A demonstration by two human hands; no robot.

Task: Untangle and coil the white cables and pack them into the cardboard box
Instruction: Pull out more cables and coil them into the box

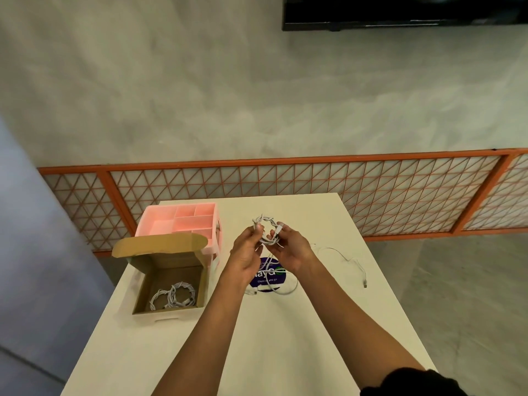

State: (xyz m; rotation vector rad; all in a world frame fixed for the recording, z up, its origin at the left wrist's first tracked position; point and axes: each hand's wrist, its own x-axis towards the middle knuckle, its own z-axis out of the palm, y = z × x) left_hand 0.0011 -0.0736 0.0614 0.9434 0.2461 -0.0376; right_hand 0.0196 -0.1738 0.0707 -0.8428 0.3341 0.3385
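Reads "Clean" and "you go" in small white print on a round purple sticker (270, 277) at frame centre on the white surface (280, 338), with larger letters above, roughly "ayg", half hidden behind the wrists. Just above the sticker, held off the surface: a coiled white cable (267, 228). Pinched on its left side by the curled fingers (258, 228) of the left hand (245, 252); gripped on its right side by the right hand (291, 250), thumb and forefinger closed on a strand near a plug end. At frame left, close to the surface's left edge: the open cardboard box (171, 260), raised flap jutting past that edge, with coiled cables (174, 295) lying on its floor. Behind the box and against it, a pink divided tray (183, 221). Right of the hands, a thin loose cable (343, 257) trailing toward the right edge, plug near the brink. Below the sticker, another looped cable (285, 291). Plain white surface between the forearms down to the frame's bottom. Beyond the far edge, an orange lattice panel (285, 190) along the grey wall.
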